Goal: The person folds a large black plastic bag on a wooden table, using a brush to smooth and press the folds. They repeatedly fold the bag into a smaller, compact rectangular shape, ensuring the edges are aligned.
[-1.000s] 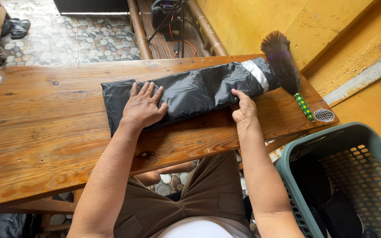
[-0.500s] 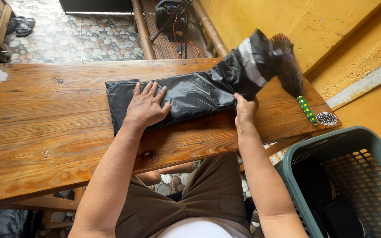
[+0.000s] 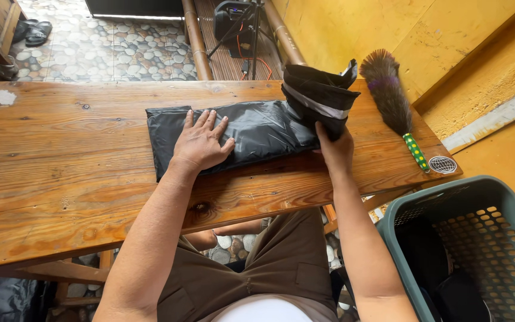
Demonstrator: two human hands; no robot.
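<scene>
1 black garment [image 3: 251, 131] lies on the wooden table [image 3: 61, 179]; the left hand [image 3: 201, 143] presses flat on it, fingers spread. The right hand [image 3: 336, 149] grips its raised, folded end. Nearby: 1 feather duster [image 3: 391, 104], 1 green laundry basket [image 3: 484, 238].

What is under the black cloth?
The wooden table lies under the black cloth. The left hand presses it flat; the right hand lifts its right end. Anything folded inside is covered.
</scene>
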